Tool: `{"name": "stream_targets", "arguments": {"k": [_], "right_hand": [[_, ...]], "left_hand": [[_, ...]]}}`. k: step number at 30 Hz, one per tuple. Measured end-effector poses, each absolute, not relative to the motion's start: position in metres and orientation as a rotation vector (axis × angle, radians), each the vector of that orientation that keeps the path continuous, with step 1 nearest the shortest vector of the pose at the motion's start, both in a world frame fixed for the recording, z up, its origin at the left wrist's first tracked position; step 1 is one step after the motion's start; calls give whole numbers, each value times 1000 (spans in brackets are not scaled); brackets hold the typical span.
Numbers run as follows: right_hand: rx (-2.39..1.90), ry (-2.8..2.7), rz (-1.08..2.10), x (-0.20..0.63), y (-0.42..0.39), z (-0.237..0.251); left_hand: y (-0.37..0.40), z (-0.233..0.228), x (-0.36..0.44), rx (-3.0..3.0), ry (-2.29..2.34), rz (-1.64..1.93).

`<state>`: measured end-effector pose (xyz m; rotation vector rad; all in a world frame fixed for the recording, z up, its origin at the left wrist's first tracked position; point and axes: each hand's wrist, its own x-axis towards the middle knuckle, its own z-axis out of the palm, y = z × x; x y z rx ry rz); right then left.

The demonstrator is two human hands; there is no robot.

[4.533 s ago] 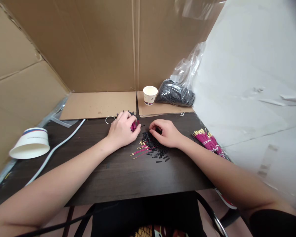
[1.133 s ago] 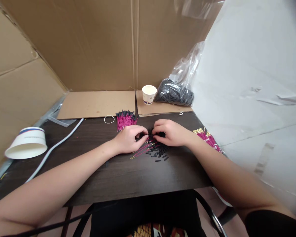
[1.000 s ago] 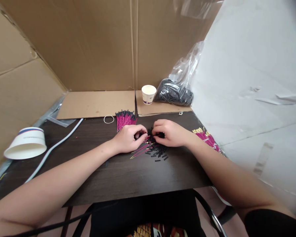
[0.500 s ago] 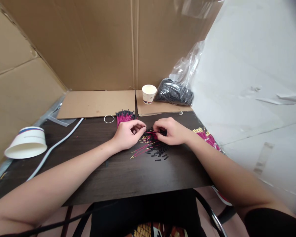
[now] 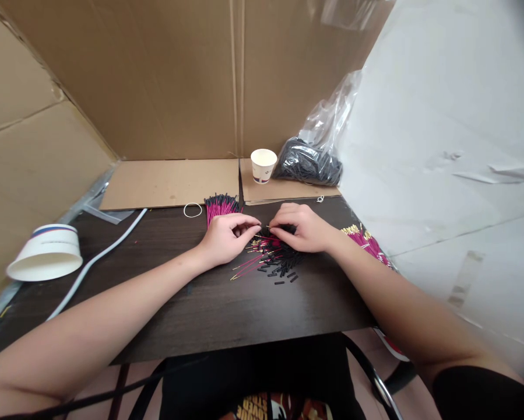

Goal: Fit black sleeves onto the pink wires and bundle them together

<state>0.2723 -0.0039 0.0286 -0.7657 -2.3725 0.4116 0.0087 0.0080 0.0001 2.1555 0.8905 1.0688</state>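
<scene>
Both hands meet over the middle of the dark table (image 5: 227, 309). My left hand (image 5: 225, 238) pinches one thin magenta wire (image 5: 264, 227) with a gold tip that points toward my right hand (image 5: 303, 228). The right fingertips are closed at the wire's tip, on what looks like a small black sleeve. Just below the hands lie a pile of short black sleeves (image 5: 283, 267) and a few loose magenta wires (image 5: 246, 267). A fanned bundle of magenta wires with black ends (image 5: 220, 204) lies behind my left hand.
More gold-tipped magenta wires (image 5: 369, 244) lie at the table's right edge. A paper cup (image 5: 263, 165) and a clear bag of black sleeves (image 5: 309, 166) stand at the back. A rubber band (image 5: 193, 210), white cable (image 5: 95, 259) and overturned paper bowl (image 5: 45, 255) lie left. Cardboard walls surround.
My left hand left the black-ended bundle and came to the loose wires. Both hands rose slightly from the pile, and a single wire now spans between their fingertips.
</scene>
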Motion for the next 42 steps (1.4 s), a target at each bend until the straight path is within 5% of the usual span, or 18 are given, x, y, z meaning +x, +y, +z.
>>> {"name": "stream_targets", "arguments": {"k": [29, 42], "right_hand": [[-849, -2388, 257, 268, -12, 27], [-872, -2295, 422, 263, -15, 30]], "left_hand": [[7, 1, 8, 2256, 788, 1046], [7, 1, 8, 2291, 767, 1068]]}}
